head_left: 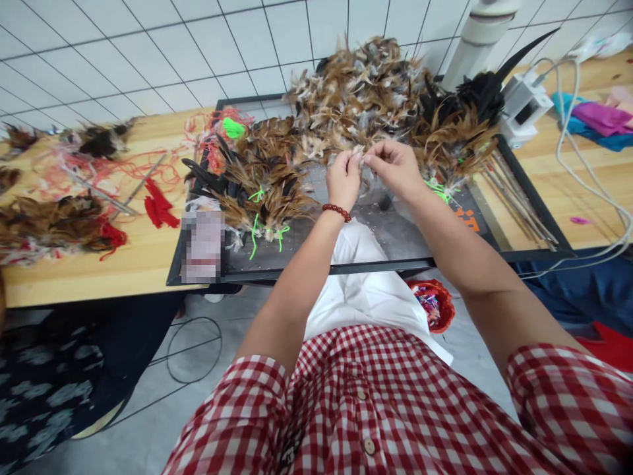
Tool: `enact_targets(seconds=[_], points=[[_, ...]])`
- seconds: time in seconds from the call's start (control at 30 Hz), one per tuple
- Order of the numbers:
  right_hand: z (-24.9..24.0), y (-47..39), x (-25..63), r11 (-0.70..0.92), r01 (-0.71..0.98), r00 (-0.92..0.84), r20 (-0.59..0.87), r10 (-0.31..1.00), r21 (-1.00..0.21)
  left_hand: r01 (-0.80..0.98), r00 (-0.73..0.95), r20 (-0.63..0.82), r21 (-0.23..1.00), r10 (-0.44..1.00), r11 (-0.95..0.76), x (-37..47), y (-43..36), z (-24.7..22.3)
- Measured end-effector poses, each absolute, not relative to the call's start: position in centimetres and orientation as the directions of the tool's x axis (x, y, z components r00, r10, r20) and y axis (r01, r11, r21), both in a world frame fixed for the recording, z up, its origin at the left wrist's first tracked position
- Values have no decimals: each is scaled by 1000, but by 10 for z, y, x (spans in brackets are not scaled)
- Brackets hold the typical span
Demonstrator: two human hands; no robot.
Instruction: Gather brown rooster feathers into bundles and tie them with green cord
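A loosened pinch could let the small feather tuft (pixel 361 157) slip and get lost in the loose feather pile (pixel 366 89).
The left hand (pixel 343 179) and right hand (pixel 394 168) both look pinched on the tuft, upper middle of the frame; it sits right at the fingertips, between the hands, the pile just behind, so stray feathers might also catch in it.

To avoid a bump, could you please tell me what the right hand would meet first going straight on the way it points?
Most likely the left hand: the right hand points toward it, very close by, though the depth between them is unclear.
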State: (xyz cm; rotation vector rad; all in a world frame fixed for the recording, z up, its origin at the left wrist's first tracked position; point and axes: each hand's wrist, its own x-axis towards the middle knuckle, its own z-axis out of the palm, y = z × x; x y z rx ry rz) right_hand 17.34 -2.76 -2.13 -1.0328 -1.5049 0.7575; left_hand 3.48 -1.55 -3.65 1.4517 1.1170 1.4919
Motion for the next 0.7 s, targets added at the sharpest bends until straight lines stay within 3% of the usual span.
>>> enact_targets(seconds=[0.23, 0.7], points=[[-25, -26, 175, 477, 366, 31, 523, 852, -799, 29, -26, 193, 981, 981, -192, 36, -34, -13], [-32, -16, 181, 508, 292, 70, 548, 834, -810, -123, 41, 49, 991, 998, -44, 38, -32, -16]])
